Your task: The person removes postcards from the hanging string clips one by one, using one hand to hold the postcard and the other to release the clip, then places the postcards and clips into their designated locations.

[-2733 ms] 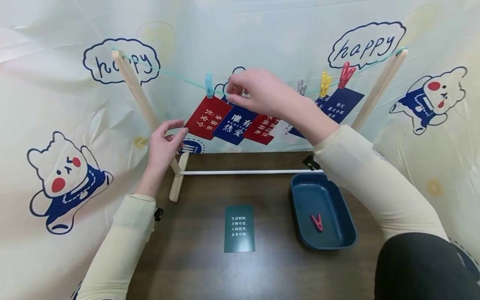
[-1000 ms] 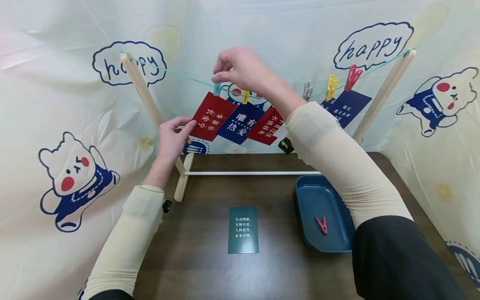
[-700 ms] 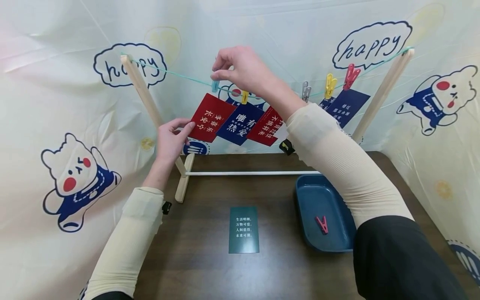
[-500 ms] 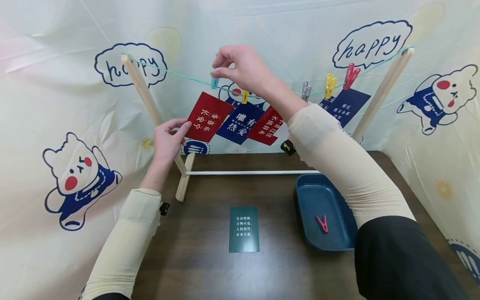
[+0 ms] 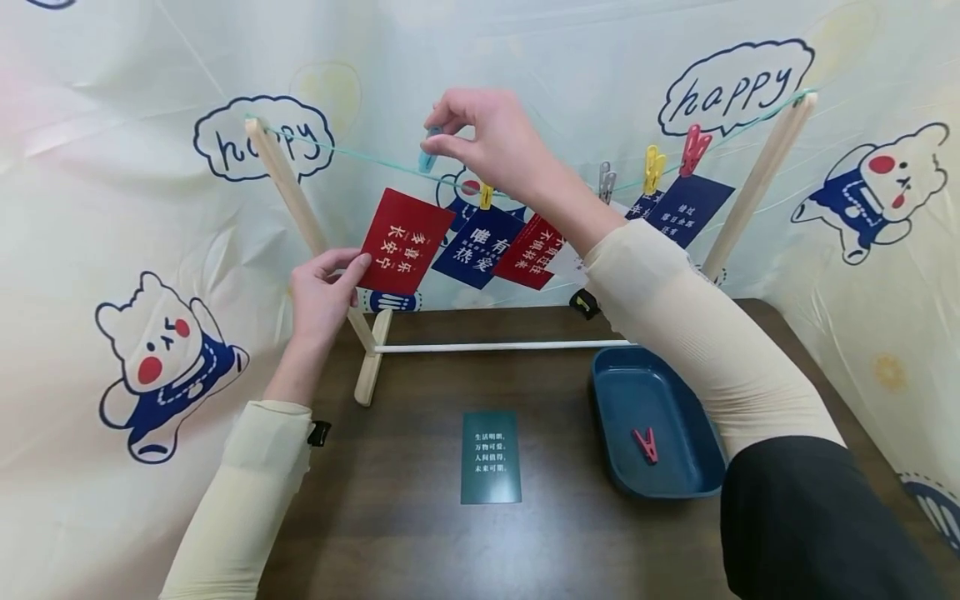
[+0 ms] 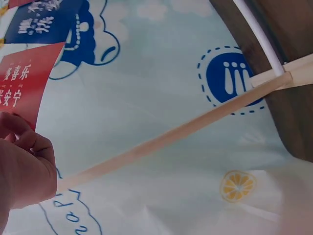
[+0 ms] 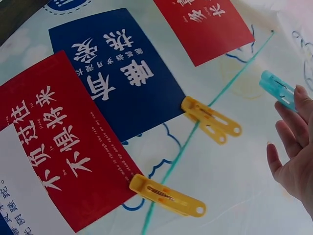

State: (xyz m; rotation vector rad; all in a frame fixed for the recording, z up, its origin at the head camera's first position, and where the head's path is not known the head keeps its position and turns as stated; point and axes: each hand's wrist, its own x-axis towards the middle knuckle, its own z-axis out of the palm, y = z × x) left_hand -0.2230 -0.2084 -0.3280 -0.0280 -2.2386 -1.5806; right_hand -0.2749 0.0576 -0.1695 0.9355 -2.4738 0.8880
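Note:
My left hand (image 5: 322, 292) pinches a red card (image 5: 405, 242) with white lettering by its lower left edge. The card is apart from the string (image 5: 360, 157). Between thumb and fingers my right hand (image 5: 487, 137) holds a light-blue clothespin (image 5: 427, 158), off the string in the right wrist view. Right of the red card a blue card (image 7: 117, 73) hangs from a yellow clothespin (image 7: 210, 120). A second red card (image 7: 68, 137) hangs from another yellow clothespin (image 7: 166, 196). My right forearm partly covers the white card beside it.
A wooden frame post (image 5: 285, 183) stands left, another (image 5: 757, 187) right. Grey, yellow and red clothespins (image 5: 694, 150) sit on the string's right half. On the table lie a green card (image 5: 491, 458) and a blue tray (image 5: 600, 433) with a pink clothespin (image 5: 645, 446).
The light-blue clothespin was on the string with the red card; my right hand has taken it off. My left hand has gripped the red card and drawn it left and down.

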